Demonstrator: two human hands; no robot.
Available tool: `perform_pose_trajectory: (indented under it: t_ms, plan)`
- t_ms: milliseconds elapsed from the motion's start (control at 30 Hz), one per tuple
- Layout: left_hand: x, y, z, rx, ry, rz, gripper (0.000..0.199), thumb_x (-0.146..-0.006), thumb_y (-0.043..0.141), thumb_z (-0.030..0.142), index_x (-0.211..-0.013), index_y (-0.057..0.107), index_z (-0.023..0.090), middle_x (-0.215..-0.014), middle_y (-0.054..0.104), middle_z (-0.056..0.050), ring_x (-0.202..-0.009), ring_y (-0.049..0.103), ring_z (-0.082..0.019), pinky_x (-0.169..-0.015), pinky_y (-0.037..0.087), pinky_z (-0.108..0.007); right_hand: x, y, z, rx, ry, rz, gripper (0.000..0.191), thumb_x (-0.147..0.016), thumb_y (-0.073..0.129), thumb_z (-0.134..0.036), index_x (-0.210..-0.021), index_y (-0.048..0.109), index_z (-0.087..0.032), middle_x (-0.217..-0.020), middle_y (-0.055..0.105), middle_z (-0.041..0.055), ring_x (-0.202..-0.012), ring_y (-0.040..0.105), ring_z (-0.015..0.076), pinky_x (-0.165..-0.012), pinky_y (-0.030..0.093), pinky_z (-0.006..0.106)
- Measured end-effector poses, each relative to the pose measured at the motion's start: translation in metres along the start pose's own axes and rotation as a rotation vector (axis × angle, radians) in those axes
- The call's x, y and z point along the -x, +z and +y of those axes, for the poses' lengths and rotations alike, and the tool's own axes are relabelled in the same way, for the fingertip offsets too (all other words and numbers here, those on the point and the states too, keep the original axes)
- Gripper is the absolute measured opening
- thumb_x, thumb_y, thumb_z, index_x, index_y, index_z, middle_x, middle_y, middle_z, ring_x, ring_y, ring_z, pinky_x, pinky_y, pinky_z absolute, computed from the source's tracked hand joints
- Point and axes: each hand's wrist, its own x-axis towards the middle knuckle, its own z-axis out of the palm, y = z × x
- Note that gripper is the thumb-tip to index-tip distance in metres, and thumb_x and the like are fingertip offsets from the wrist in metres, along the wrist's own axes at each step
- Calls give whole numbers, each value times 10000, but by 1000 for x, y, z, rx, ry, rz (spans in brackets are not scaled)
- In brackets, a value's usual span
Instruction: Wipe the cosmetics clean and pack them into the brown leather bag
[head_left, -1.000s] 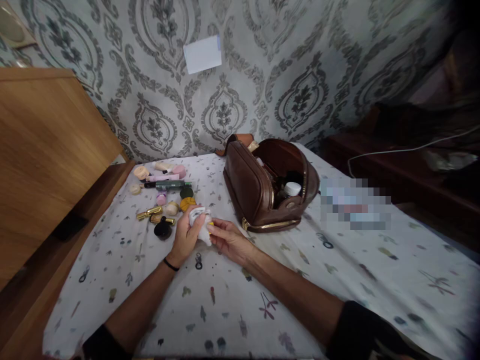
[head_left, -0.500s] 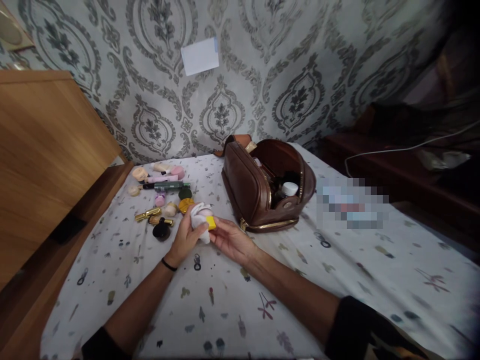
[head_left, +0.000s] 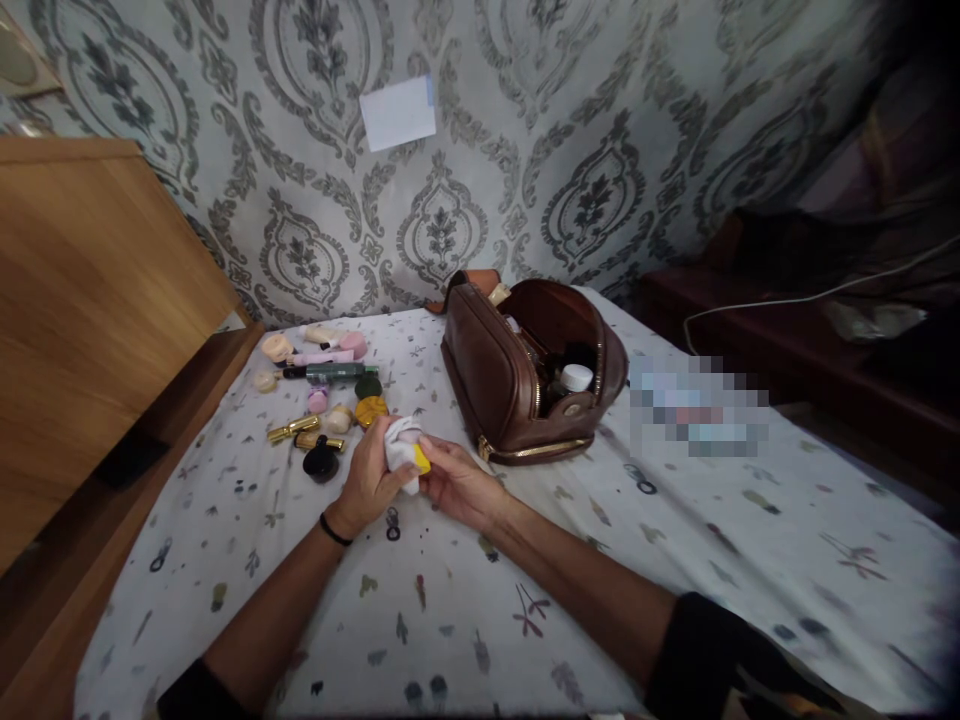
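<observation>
My left hand, with a black band at the wrist, is closed around a white cloth. A small item with a yellow part pokes out of the cloth, and the fingers of my right hand pinch it from the right. The rest of that item is hidden by cloth and fingers. Just beyond my right hand stands a brown leather bag, unzipped, with a white-capped bottle inside. Left of my hands lie a yellow round container, a black round one and gold tubes.
More cosmetics lie at the back left, among them a dark green tube and a pink jar. A wooden cabinet borders the left side. The patterned wall rises behind; a blurred-out item lies right of the bag.
Both hands stay together on the cloth and yellow item; my right fingers have shifted slightly over the yellow part. The whole view has moved a little.
</observation>
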Motion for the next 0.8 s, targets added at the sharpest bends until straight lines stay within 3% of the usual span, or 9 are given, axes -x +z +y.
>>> perform_pose_trajectory:
  t_ms: [67,200,367,467,633,800]
  plan:
    - [0,0,3,26,1,27,459,-885,479,596,-1045,540,169,-937,594,-62,-869,568,-214,-799,454,-339,0,-1,0,-2,10,9,362,-631,877,-358,-872,709,-147,-737,694,-16,-629,608,82,-595,488,185]
    - [-1,3,6,134,-136,100,316,-954,426,490,-896,521,194,-784,542,-1,-727,520,-147,-691,441,-265,0,-2,0,-10,34,-10,372,-614,889,-342,-858,697,-137,-780,706,-2,-682,634,91,-624,507,187]
    - [-2,4,5,154,-202,157,344,-942,456,496,-770,484,199,-673,449,36,-625,437,-118,-597,390,-231,2,0,2,18,53,-88,378,-641,870,-360,-882,702,-123,-805,711,18,-747,650,119,-693,547,238]
    - [-2,4,4,141,-214,132,377,-933,457,524,-753,502,197,-655,465,35,-614,449,-120,-593,398,-231,4,1,5,36,47,-116,342,-639,872,-353,-830,694,-132,-745,698,6,-726,645,130,-717,563,286]
    - [-1,6,0,153,-177,41,399,-956,398,522,-975,603,180,-885,641,-37,-825,589,-174,-766,470,-279,2,-1,5,2,23,-67,369,-681,842,-388,-920,700,-145,-815,712,19,-774,650,141,-705,564,281]
    - [0,6,-3,72,-83,15,384,-966,415,445,-1198,549,170,-1190,621,-109,-1131,565,-232,-1001,418,-367,-4,-8,3,-146,46,41,278,-797,755,-376,-969,682,-170,-852,717,5,-733,638,109,-649,522,213]
